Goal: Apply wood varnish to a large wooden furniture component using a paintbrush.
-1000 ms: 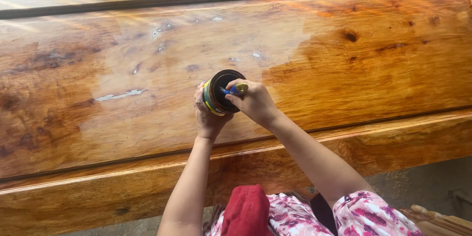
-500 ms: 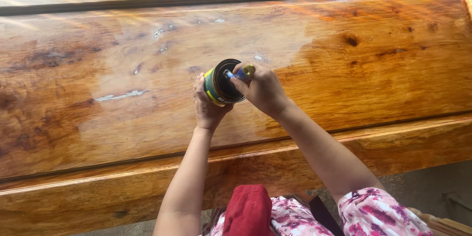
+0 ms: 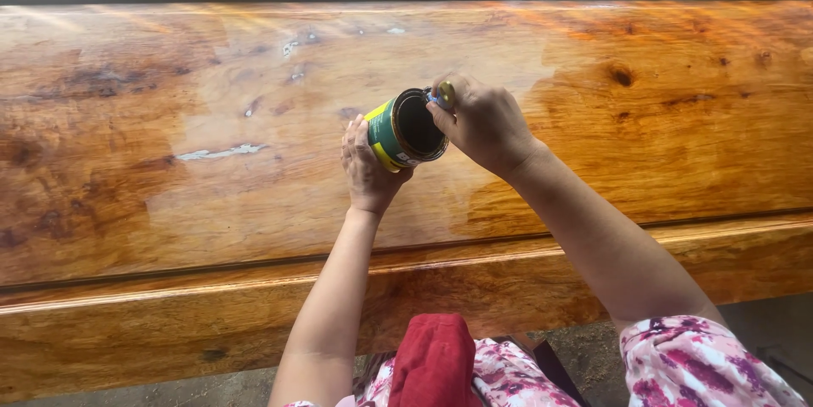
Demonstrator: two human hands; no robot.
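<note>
Near the middle of the frame, the left hand (image 3: 366, 168) is wrapped from below around a small round green metal can with a yellow band (image 3: 398, 132), tipped so its dark open mouth faces the camera. The right hand (image 3: 483, 123) is closed on a small brush with a blue and yellowish handle (image 3: 441, 97), held at the upper right rim of the can; the bristles are hidden, so whether they reach inside cannot be told. Both hands hang over a broad slab of glossy orange-brown wood with dark knots (image 3: 677, 110), which fills most of the view like a large counter. Judging by the shine, the left and centre of the slab look wet and freshly coated, with pale reflective streaks at the upper left, while the right part near a dark knot (image 3: 622, 77) looks drier and more matte, so some of the coating seems to remain. A thick rounded wooden edge (image 3: 169, 322) runs along the lower part of the frame. At the bottom, a red cloth (image 3: 434, 360) lies on the person's pink floral clothing (image 3: 703, 369).
</note>
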